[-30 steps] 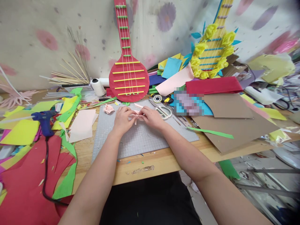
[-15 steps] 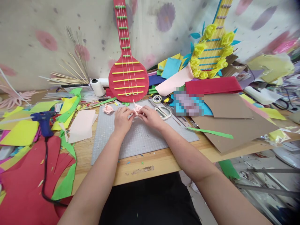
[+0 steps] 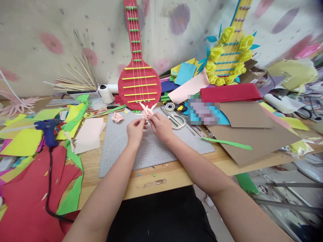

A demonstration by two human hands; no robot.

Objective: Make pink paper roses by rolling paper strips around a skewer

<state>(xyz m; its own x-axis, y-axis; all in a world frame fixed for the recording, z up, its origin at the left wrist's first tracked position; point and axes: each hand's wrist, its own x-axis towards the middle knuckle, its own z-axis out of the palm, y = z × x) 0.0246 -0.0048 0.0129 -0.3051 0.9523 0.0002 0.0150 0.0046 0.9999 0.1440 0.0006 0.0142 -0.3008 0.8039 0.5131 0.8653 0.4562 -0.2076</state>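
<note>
A pale pink crepe-paper flower [image 3: 147, 111] with pointed petals stands up above my fingers over the grey cutting mat [image 3: 118, 144]. My right hand [image 3: 162, 126] is closed, pinching the flower low down at its base. Beside it, my left hand [image 3: 136, 130] has its fingers curled together at the flower's lower end; the exact grip there is partly hidden. A finished-looking pink paper rose [image 3: 117, 117] lies on the mat to the left. Just right of my right hand are white-handled scissors [image 3: 178, 122].
A red paper lute [image 3: 139, 80] leans at the back, a yellow flowered one [image 3: 227, 57] to its right. Left are a blue glue gun [image 3: 49, 129], pink paper sheets [image 3: 88, 136] and red scraps [image 3: 27, 191]. Brown cardboard [image 3: 252, 141] and a green strip [image 3: 229, 143] lie right.
The flower has come up into view above my fingers, its petals now spread. My left hand has shifted slightly right and down, and its fingertips have turned at the flower's base.
</note>
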